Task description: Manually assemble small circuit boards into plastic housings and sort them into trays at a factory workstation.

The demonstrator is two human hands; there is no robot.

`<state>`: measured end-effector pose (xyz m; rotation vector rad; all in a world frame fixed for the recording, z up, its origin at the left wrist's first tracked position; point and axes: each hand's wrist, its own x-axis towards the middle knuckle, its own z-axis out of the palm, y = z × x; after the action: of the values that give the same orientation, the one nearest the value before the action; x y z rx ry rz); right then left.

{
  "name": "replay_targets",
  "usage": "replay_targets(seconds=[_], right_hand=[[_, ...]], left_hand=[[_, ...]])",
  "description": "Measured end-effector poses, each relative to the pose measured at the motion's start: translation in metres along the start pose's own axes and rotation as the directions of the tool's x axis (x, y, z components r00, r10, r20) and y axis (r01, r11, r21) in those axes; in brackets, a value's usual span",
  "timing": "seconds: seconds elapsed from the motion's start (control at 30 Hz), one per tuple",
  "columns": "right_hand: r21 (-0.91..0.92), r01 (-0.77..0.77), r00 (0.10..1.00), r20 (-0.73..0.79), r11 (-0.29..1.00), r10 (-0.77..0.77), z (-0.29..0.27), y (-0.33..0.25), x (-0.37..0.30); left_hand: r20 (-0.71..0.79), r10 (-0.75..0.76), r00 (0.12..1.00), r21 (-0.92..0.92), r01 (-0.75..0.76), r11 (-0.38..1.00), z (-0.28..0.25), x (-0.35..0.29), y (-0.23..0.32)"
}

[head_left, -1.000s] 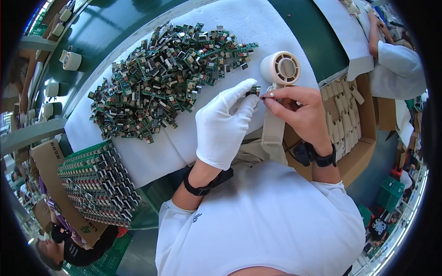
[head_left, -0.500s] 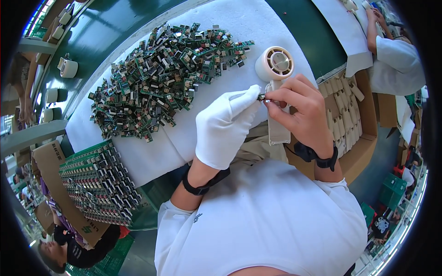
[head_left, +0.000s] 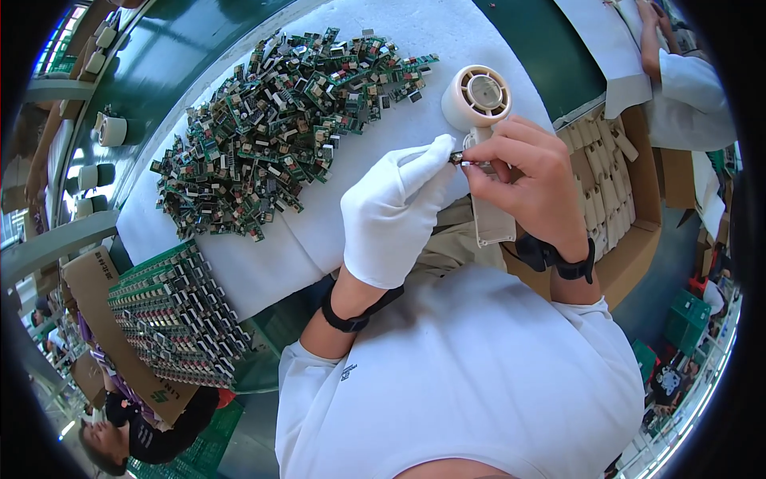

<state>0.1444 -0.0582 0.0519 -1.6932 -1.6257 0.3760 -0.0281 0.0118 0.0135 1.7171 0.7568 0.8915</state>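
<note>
My left hand (head_left: 392, 214), in a white glove, pinches a small dark circuit board (head_left: 456, 158) between thumb and fingertips. From the other side, the bare fingertips of my right hand (head_left: 525, 182) are closed on the same board's edge; details there are too small to make out. Just beyond lies a cream handheld fan (head_left: 452, 112) with a round, spoked head. Its open handle shell (head_left: 493, 225) runs toward me, partly behind my right hand. Left of my hands, a big heap of small green circuit boards (head_left: 271, 132) covers the white foam sheet (head_left: 307, 239).
Stacked green circuit panels (head_left: 179, 315) stand at the left beside a cardboard sheet (head_left: 104, 279). On my right a cardboard box (head_left: 630, 267) holds rows of cream handle shells (head_left: 602, 188). More fan heads (head_left: 112, 131) sit on the green bench at far left. Other people work nearby.
Both hands keep their pinch on the small board, with slight finger shifts. The whole view has shifted a little; the fan and the heap seem to stay in place.
</note>
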Motion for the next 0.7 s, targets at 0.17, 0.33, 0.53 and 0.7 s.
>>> replay_targets(seconds=[0.17, 0.33, 0.53, 0.7], right_hand=[[0.065, -0.077, 0.997, -0.026, 0.995, 0.079, 0.004, 0.001, -0.004], [0.013, -0.037, 0.999, -0.007, 0.999, 0.038, -0.001, -0.001, 0.000], [0.020, -0.053, 0.998, 0.034, 0.998, 0.052, -0.004, -0.001, 0.001], [0.079, -0.188, 0.981, -0.022, 0.979, 0.191, 0.006, -0.008, -0.008]], left_hand=[[0.030, -0.059, 0.998, -0.022, 0.059, 0.998, -0.002, 0.000, 0.001], [0.132, -0.239, 0.962, -0.177, 0.260, 0.949, -0.007, 0.006, 0.003], [0.041, -0.092, 0.995, -0.107, 0.096, 0.990, 0.002, 0.000, -0.006], [-0.131, 0.204, 0.970, 0.127, -0.188, 0.974, 0.019, -0.009, -0.008]])
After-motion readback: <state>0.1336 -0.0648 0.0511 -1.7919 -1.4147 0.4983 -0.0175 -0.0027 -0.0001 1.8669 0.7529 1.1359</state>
